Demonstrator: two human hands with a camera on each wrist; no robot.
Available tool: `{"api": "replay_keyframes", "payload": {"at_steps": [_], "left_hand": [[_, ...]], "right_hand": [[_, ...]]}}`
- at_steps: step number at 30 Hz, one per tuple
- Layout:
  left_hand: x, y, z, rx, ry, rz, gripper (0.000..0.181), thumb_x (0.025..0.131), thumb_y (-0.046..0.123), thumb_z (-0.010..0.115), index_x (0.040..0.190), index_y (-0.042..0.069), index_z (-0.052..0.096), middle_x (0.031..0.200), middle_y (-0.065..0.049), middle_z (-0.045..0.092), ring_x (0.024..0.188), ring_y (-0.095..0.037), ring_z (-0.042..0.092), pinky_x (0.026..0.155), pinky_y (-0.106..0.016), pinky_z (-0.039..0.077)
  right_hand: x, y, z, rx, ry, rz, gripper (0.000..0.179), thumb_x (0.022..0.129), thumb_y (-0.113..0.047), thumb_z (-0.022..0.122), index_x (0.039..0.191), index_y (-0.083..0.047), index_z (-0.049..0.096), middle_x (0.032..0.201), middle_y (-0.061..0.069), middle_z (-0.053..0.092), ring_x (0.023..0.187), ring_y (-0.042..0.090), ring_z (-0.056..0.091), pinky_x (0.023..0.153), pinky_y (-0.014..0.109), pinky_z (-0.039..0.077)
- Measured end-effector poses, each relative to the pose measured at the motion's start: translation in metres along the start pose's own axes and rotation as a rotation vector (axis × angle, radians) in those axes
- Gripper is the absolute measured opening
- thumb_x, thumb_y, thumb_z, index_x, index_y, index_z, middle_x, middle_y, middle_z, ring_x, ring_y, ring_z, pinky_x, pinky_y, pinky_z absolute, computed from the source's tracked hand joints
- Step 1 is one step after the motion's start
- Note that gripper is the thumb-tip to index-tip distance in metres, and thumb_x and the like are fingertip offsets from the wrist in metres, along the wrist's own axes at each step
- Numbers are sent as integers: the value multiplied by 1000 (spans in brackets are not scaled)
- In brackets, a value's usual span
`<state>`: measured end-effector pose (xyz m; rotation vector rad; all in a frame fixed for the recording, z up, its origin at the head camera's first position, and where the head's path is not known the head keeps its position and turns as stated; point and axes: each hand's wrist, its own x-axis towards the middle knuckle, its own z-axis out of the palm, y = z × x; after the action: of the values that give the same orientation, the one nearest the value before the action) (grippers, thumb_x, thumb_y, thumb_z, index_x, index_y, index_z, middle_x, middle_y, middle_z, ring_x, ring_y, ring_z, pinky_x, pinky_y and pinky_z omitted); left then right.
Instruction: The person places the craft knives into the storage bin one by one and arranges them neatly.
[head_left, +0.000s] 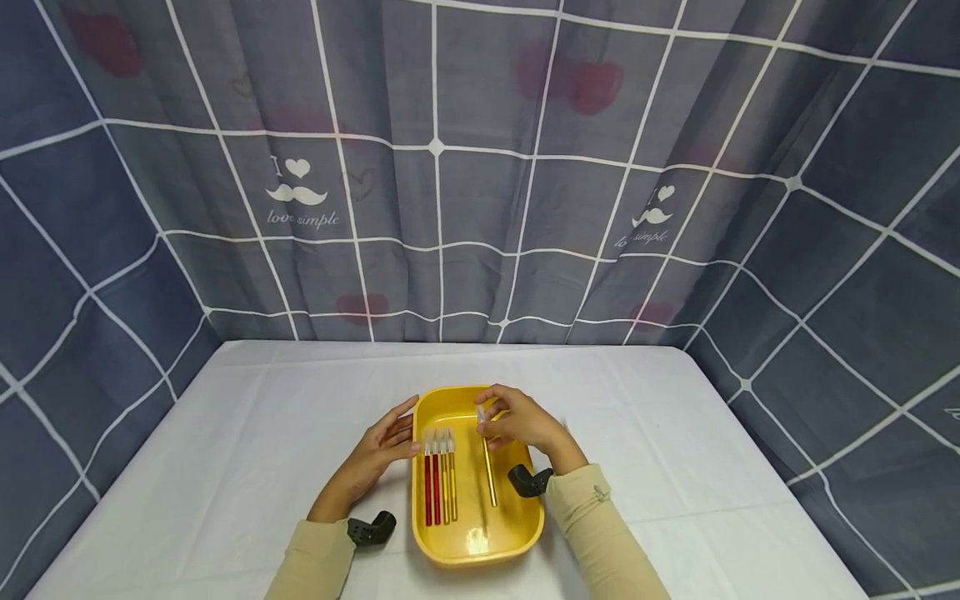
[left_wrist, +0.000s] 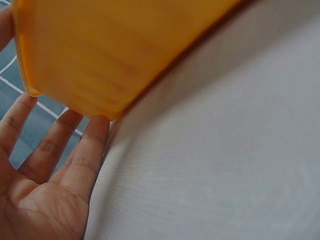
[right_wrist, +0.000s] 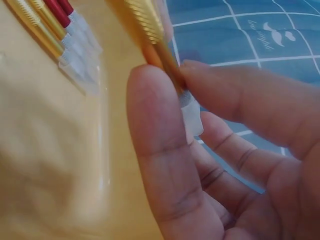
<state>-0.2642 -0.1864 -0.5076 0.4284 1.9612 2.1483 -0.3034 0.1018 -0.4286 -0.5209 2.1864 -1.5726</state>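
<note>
A gold craft knife (head_left: 490, 475) with a translucent cap is pinched near its capped end between the thumb and index finger of my right hand (head_left: 517, 421). It slants above the yellow tray (head_left: 480, 554), its long handle toward me. The right wrist view shows the knurled grip of this craft knife (right_wrist: 145, 20) above the fingertips. Two red craft knives (head_left: 432, 490) and two gold craft knives (head_left: 448, 487) lie side by side in the tray's left half, caps pointing away. My left hand (head_left: 378, 450) rests extended fingers (left_wrist: 90, 155) against the tray's outer left side.
A white cloth (head_left: 262, 467) covers the table under the tray. Dark grid-patterned curtains (head_left: 480, 200) hang behind the table and along both sides. A black wrist device (head_left: 531, 481) on the right arm overlaps the tray's right rim.
</note>
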Motion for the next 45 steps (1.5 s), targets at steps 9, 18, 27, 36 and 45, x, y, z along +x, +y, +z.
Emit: {"api": "replay_keyframes", "payload": {"at_steps": [9,18,27,36,45], "left_hand": [[0,1,-1,-3,9,-12,88,97,3,72,171,3,26,165,-36,36,145,-46,46,104,-24,52],[2,-2,-2,-4,-4,-13,89,97,7,74,172,4,26,165,-35,35,146,-46,45,104,-25,51],[2,-3,-2,10,6,-19,89,96,7,74,172,5,27,166,-34,36,146,-45,45,105,-24,50],[2,-2,-3,6,-5,-3,89,97,8,74,172,3,26,166,-35,35,146,-46,44,106,-22,49],[2,-3,-3,6,-9,0,89,97,7,74,172,2,25,165,-36,34,146,-47,44,105,-22,50]], "right_hand": [[9,-7,8,-41,-20,58,42,98,9,72,137,13,57,97,13,59,71,20,70,75,45,67],[17,-12,16,-53,-22,86,41,96,13,71,135,13,58,93,14,59,69,20,69,75,47,67],[27,-10,23,-85,-21,118,39,94,11,73,131,10,61,92,14,62,69,21,69,73,42,67],[32,-7,33,-126,9,172,35,91,16,74,122,7,63,81,8,60,56,15,64,63,34,65],[34,-4,42,-146,21,217,32,91,16,74,119,5,63,73,7,57,54,14,64,63,32,64]]}}
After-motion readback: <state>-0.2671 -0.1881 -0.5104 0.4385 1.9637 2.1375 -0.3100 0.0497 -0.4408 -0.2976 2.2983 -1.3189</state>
